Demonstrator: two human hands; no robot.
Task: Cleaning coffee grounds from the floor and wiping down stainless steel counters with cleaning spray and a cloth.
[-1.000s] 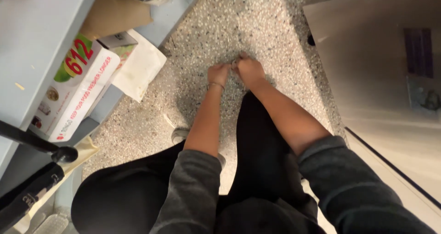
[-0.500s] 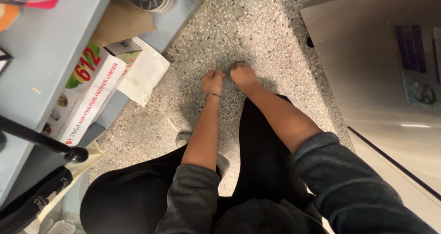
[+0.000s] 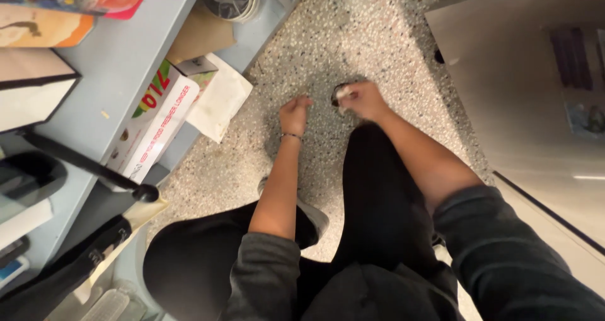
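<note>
We note the hands have parted since a moment ago: the right hand (image 3: 364, 100) now grips a small pale object; the left hand (image 3: 293, 114), beside it, is loosely curled, empty.

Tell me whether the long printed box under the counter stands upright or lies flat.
Neither: the box is tilted, leaning on the grey shelf unit, one end down on the lower shelf.
</note>
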